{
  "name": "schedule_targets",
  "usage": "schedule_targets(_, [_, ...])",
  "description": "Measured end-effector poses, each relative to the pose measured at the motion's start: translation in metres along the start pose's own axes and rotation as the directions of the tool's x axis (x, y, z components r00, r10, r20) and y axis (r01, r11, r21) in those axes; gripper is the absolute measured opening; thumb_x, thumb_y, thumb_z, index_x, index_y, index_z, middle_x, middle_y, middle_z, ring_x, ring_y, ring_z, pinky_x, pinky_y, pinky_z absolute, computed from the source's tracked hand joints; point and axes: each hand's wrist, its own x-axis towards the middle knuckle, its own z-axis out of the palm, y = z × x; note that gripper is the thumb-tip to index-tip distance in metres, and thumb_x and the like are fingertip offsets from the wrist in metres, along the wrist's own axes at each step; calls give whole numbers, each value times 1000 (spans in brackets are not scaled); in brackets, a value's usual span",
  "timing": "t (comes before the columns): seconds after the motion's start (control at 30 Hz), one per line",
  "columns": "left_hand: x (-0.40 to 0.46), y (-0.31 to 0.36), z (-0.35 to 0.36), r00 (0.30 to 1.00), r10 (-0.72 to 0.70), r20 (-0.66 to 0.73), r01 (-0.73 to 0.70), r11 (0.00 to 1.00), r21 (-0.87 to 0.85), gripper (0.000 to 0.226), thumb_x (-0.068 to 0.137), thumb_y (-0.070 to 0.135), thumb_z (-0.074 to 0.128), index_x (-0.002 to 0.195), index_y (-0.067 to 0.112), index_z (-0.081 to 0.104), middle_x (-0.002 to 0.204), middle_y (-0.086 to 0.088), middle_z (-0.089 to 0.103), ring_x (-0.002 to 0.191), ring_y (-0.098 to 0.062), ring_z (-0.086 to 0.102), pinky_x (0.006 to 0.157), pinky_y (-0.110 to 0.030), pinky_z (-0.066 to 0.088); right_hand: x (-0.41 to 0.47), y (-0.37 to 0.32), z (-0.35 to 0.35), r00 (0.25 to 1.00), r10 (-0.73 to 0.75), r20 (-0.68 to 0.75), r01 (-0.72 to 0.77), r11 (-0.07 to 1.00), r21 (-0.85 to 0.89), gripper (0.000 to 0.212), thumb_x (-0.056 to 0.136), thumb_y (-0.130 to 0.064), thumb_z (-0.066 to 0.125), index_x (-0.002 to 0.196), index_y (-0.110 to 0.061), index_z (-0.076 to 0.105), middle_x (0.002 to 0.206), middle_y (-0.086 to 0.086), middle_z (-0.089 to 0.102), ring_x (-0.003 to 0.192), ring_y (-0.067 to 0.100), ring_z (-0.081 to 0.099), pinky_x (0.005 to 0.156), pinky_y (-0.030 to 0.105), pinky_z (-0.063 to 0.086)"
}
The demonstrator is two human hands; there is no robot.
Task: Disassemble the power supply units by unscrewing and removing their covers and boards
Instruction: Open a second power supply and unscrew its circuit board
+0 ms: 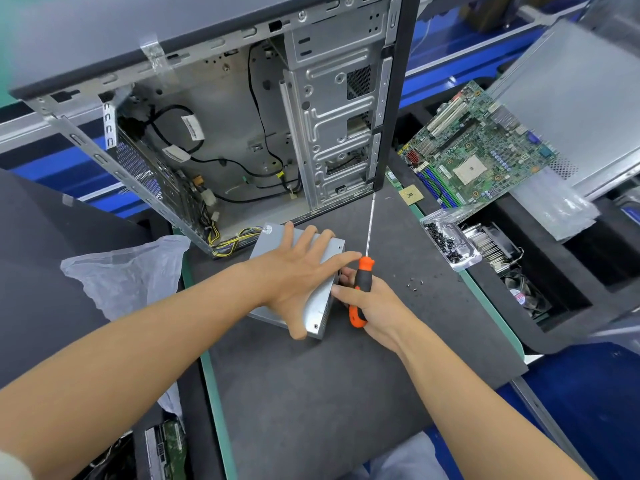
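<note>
The power supply (294, 278) is pinned flat to the mat (311, 393) by the spread left hand (298, 271), steadying it; the screwdriver (362, 285) is gripped by the right hand (374, 313).

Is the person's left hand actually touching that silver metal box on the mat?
Touching. The head view shows the left hand lying flat across the top of the metal box, its thumb hooked over the near edge.
</note>
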Motion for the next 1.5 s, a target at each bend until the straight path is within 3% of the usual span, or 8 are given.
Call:
schedule_targets(0.23, [-1,-1,2,998,20,-51,-21,999,-29,150,32,70,66,155,35,-14,131,-19,31,112,-40,34,100,-68,24,1,-7,4,996,-20,-88,12,996,-84,40,76,-14,75,114,-6,66,116,14,70,113,28,64,108,44,44])
schedule_targets(0.4, [-1,1,0,999,14,-50,-17,998,-60,149,34,71,63,155,34,-15,133,-18,30,114,-38,33,102,-67,23,-2,1,12,981,-66,-181,21,970,-241,20,76,-9,61,91,-22,65,75,-3,62,62,15,47,53,18,40])
schedule_targets(0.57, [-3,-6,-3,997,-19,-75,9,990,-140,151,37,74,69,153,32,-17,137,-13,25,117,-35,32,102,-59,30,-9,8,2,984,-66,-168,50,994,-95,33,87,-6,66,114,-25,65,110,-15,73,112,9,65,105,39,46])
schedule_targets(0.8, [-9,-9,-5,987,-38,-154,-16,944,-330,149,38,68,79,155,33,-7,137,-3,23,125,-30,31,109,-56,26,-14,6,-5,982,-99,-163,97,995,-19,6,80,-38,76,81,-33,73,119,9,70,116,30,64,106,55,44])
schedule_targets(0.97, [-24,1,-4,984,-2,-180,-72,912,-403,147,39,62,80,156,34,-4,145,-2,19,139,-30,22,116,-61,15,-17,-13,-11,938,-239,-253,185,958,-218,53,88,-36,68,139,-25,55,130,-14,64,119,-3,58,100,28,49])
schedule_targets(1.07, [-27,9,-5,982,48,-181,-107,937,-332,144,40,62,78,155,32,-5,145,-5,19,140,-31,20,115,-62,17,-24,-20,-14,917,-255,-307,132,919,-371,24,89,-56,59,109,-46,70,95,-21,71,87,-14,61,75,11,45])
schedule_targets(1.2, [-28,22,-1,991,114,-76,-129,965,-227,152,40,57,81,154,33,-16,156,-13,8,147,-35,8,116,-64,10,-25,-22,-18,905,-286,-315,65,825,-562,24,93,-49,58,70,-42,63,58,-20,54,60,3,45,61,22,38])
schedule_targets(1.5, [-38,42,34,990,141,28,-135,979,-151,163,48,55,88,146,33,-41,161,-6,-34,147,-26,-35,116,-68,-11,-45,-14,-29,904,-196,-380,-158,673,-722,38,79,-60,65,81,-24,53,76,0,60,72,13,54,59,28,39])
